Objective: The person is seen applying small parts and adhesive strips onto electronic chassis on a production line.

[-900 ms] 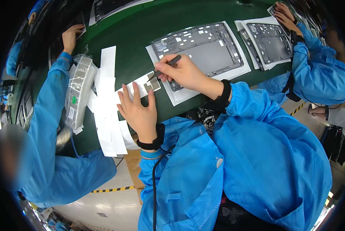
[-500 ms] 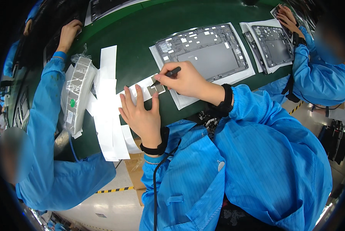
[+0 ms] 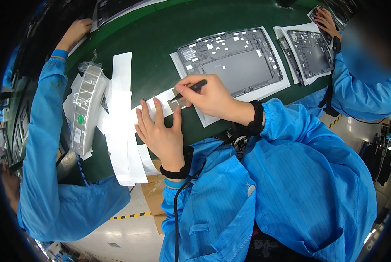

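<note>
My right hand [image 3: 215,98] pinches slim black tweezers [image 3: 198,86], their thin tip reaching down to a grey square patch [image 3: 175,106] on a white paper strip [image 3: 165,96]. Spread flat on that strip, my left hand [image 3: 161,139] has its fingertips just left of the patch and nothing in its grasp. Beyond my right hand lies a dark grey tablet casing [image 3: 239,70] on a white sheet, dotted with small white labels. My right fingers partly cover the patch's right side.
White paper strips [image 3: 120,118] overlap left of my left hand. Beside them stands a plastic-wrapped stack of grey pieces [image 3: 87,100] with a green dot. Co-workers' arms reach in from left and right. A smaller casing [image 3: 311,52] lies at the right on the green table [image 3: 151,48].
My right hand has shifted slightly, and the tweezers' tip has moved slightly down over the patch. My left hand stays nearly still. The left co-worker's hand has moved slightly up.
</note>
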The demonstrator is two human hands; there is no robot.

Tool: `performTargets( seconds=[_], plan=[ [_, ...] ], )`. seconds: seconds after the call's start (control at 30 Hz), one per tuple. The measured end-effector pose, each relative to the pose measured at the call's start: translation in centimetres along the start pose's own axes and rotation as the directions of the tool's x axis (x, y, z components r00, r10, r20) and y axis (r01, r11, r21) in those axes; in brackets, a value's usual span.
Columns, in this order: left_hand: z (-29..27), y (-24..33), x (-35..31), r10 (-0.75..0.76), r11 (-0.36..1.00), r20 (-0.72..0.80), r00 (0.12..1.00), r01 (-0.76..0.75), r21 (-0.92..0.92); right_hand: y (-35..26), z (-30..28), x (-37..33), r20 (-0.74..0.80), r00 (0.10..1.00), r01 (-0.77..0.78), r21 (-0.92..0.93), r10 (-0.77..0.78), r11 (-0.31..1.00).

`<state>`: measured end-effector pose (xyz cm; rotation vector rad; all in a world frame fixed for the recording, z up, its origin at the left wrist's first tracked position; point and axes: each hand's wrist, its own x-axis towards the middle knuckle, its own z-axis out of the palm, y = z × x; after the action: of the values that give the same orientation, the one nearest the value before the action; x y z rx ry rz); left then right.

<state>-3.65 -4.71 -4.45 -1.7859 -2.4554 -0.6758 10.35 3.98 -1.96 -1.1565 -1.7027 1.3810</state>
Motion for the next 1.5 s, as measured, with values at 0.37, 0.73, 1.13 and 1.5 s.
performTargets(
  seconds=[0.37, 0.73, 1.13, 1.5],
  plan=[
    [-1.9, 2.2, 1.3, 0.0, 0.997, 0.086, 0.996, -0.006, 0.078, 2.3, -7.2, 2.9, -0.146, 0.979, -0.093, 0.317, 0.145, 0.944],
    [-3.3, 4.8, 3.7, 0.25, 0.942, 0.2, 0.947, -0.19, -0.278, 2.6, -7.3, 3.5, -0.074, 0.99, -0.091, 0.294, 0.118, 0.952],
    [-0.7, 7.3, 5.5, 0.319, 0.932, 0.214, 0.923, -0.264, -0.25, 2.3, -7.5, 3.9, -0.098, 0.985, -0.112, 0.258, 0.141, 0.96],
    [0.7, 8.5, 4.7, 0.293, 0.942, 0.259, 0.921, -0.325, 0.09, 1.8, -8.5, 3.6, -0.466, 0.884, 0.137, 0.325, 0.032, 0.936]
  ],
)
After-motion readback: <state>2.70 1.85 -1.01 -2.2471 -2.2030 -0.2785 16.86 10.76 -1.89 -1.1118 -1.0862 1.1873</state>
